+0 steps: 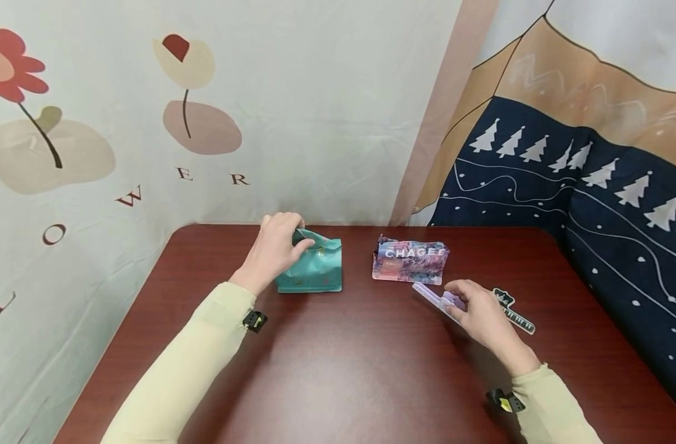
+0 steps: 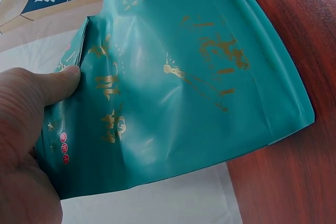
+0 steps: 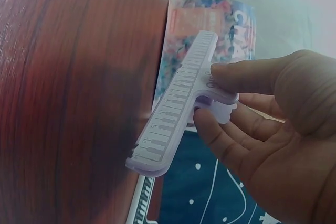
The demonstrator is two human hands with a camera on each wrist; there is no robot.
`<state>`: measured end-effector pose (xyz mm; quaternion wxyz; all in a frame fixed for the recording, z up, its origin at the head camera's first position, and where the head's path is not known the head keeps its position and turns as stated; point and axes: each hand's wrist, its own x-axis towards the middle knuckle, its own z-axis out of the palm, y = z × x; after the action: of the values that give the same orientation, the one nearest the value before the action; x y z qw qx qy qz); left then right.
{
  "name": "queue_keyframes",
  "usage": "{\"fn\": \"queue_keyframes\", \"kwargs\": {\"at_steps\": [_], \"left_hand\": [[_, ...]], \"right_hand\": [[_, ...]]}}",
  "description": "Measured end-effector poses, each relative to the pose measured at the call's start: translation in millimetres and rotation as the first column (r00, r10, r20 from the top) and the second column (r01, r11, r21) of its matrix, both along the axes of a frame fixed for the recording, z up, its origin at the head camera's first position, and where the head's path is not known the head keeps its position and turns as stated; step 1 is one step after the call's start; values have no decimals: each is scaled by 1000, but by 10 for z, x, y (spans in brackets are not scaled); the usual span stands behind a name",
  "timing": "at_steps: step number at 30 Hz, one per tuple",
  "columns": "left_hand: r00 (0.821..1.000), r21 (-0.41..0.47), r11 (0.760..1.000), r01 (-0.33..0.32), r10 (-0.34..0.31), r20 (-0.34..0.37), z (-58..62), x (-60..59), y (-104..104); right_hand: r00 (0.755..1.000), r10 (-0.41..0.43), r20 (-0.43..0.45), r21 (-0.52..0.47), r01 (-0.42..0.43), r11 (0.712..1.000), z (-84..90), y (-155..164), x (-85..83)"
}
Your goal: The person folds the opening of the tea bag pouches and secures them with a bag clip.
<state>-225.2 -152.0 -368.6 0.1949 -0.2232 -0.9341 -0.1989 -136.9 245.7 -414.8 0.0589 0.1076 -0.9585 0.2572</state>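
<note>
A teal pouch [image 1: 311, 270] with gold print stands at the back of the table, its top folded over. My left hand [image 1: 275, 250] grips the folded top; in the left wrist view the thumb [image 2: 65, 81] presses on the fold, and the other fingers are hidden behind. My right hand [image 1: 484, 311] pinches a lilac bag clip [image 3: 176, 111] with a piano-key pattern by its handles, thumb on one side and fingers on the other. The clip is held over the table, in front of a pink and blue CHAGEE pouch [image 1: 411, 262].
A dark green and white clip [image 1: 517, 316] with piano keys lies on the table just right of my right hand. Behind the brown table [image 1: 338, 370] hang a pale curtain [image 1: 315, 123] with flower prints and a navy one [image 1: 515, 179] with white trees.
</note>
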Motion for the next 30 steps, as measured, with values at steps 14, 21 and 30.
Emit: {"fn": "queue_keyframes", "kwargs": {"at_steps": [14, 21, 30], "left_hand": [[1000, -9, 1000, -5, 4, -20, -30, 5, -7], [1000, -14, 1000, -4, 4, -20, -43, -2, -8], [999, -10, 1000, 0, 0, -34, -44, -4, -3]], "right_hand": [[999, 29, -46, -6, -29, 1000, -20, -151, -28], [996, 36, -80, -23, -38, 999, -28, -235, -64], [995, 13, -99, -73, -20, 997, -25, -321, -96]]}}
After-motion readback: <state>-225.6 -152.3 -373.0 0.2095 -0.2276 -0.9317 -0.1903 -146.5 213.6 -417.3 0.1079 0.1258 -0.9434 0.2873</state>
